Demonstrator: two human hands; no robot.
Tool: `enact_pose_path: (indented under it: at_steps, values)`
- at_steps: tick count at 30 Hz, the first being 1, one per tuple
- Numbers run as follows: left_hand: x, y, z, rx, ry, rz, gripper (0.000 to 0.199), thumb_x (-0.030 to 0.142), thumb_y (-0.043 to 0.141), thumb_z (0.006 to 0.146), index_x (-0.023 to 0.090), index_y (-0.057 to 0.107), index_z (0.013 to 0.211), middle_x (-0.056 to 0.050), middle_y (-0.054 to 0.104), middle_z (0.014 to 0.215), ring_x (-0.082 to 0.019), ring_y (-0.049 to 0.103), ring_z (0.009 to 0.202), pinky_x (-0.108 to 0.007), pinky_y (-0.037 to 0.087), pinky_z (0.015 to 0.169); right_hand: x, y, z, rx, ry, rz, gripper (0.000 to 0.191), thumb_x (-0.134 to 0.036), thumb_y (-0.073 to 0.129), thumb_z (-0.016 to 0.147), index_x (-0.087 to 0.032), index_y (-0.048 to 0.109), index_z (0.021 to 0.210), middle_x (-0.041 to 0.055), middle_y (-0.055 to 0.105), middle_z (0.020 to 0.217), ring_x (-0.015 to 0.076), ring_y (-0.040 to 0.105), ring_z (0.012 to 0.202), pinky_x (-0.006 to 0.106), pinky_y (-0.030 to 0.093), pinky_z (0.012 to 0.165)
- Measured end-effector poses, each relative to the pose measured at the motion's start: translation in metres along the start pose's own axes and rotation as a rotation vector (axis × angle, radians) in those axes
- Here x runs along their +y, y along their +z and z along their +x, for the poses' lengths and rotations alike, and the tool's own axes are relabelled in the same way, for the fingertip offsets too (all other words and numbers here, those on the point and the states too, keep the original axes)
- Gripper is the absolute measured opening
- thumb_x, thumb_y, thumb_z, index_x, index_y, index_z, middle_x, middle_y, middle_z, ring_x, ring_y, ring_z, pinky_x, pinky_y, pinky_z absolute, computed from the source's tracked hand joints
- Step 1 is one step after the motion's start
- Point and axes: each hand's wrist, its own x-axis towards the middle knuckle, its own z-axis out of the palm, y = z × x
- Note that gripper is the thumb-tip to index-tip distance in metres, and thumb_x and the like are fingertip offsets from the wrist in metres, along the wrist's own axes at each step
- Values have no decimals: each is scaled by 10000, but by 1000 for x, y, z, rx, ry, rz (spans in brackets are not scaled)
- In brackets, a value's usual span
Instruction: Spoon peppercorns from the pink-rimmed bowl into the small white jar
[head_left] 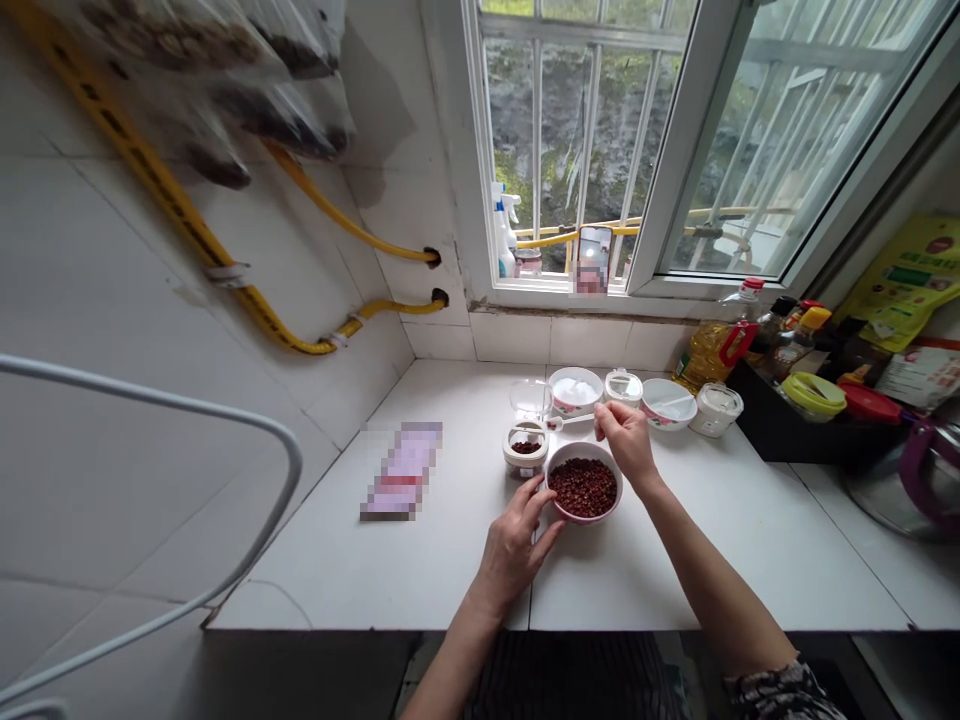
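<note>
Right hand [625, 437] grips spoon [577, 419], half-open left hand [514, 540] touches bowl [585, 519], where many grains [585, 486] remain; jar [519, 464] at its ten o'clock holds some.

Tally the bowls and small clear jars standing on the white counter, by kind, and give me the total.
Bowls: 3 (front bowl, rear left bowl, rear right bowl)
Small jars: 3 (open jar, middle jar, rightmost jar)
Total: 6
</note>
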Motion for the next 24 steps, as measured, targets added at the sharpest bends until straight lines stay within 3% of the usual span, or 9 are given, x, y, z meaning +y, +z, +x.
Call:
enact_pose_path:
  at_steps: [6, 9, 13, 18, 21, 24]
  values:
    - [-1, 1, 0, 10, 14, 18, 304, 221, 564, 929, 250, 527, 1229, -118, 546, 1328, -231, 661, 1070, -342, 612, 802, -12, 26, -10, -83, -495, -468, 356, -276, 471, 936, -208, 464, 587, -18, 558, 552, 128, 473, 550, 377, 384, 907]
    - [-1, 2, 0, 10, 14, 10, 311, 219, 567, 924, 251, 529, 1231, -120, 541, 1333, -230, 662, 1062, -338, 614, 789, -14, 27, -15, -109, -620, -543, 336, -247, 460, 951, -208, 476, 617, -25, 561, 561, 125, 487, 545, 380, 366, 955]
    - [-1, 3, 0, -6, -14, -35, 306, 205, 584, 907, 249, 536, 1206, -124, 530, 1361, -196, 689, 941, -297, 615, 707, -12, 4, -19, -9, -549, -507, 341, -265, 465, 962, -214, 479, 625, -36, 551, 547, 123, 484, 524, 329, 402, 880]
    - [-1, 7, 1, -10, -27, -35, 286, 186, 618, 869, 234, 542, 1140, -141, 539, 1365, -210, 686, 948, -281, 603, 655, 1, -28, -34, -174, -435, -644, 353, -255, 526, 933, -208, 482, 586, -31, 566, 535, 124, 472, 513, 292, 396, 762]
    - [-2, 9, 2, -10, -34, -9, 297, 185, 636, 850, 230, 539, 1127, -149, 543, 1365, -206, 692, 900, -292, 602, 646, 6, -26, -42, -267, -390, -740, 343, -233, 548, 930, -199, 514, 591, -22, 603, 563, 123, 495, 533, 297, 371, 765]
    - [-3, 9, 2, -10, -25, 25, 336, 183, 653, 832, 236, 527, 1138, -143, 547, 1360, -246, 671, 1034, -330, 610, 718, 8, -14, -41, -296, -421, -781, 312, -215, 539, 943, -192, 561, 632, 6, 648, 631, 141, 550, 601, 301, 357, 773]
